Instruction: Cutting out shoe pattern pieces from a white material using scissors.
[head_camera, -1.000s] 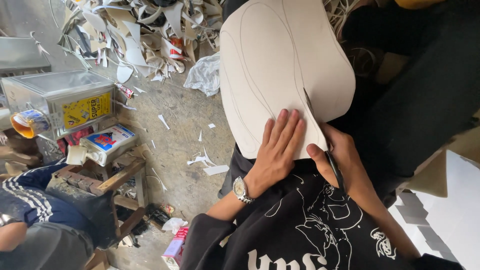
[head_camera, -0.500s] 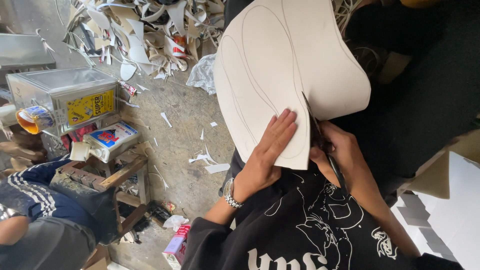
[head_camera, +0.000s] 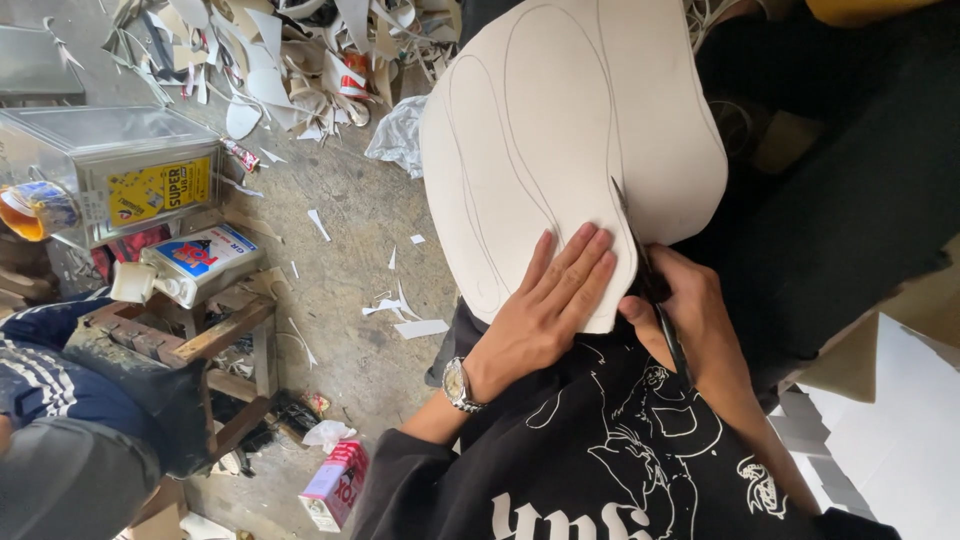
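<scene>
The left hand (head_camera: 545, 320) lies flat and open on the white sheet (head_camera: 560, 150) over the lap, steadying it, while the right hand (head_camera: 690, 320) grips scissors (head_camera: 640, 250) cutting along its pencilled curves.

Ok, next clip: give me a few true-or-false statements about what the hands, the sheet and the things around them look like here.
1. The left hand lies flat on the white sheet. True.
2. The right hand holds scissors at the sheet's edge. True.
3. The sheet is blank. False: curved pencil lines run across it.
4. The watch is on the right wrist. False: it is on the left wrist.
5. Paper scraps litter the floor. True.
6. The metal tin sits on the person's lap. False: it stands off to the left, beside a wooden stool.
</scene>
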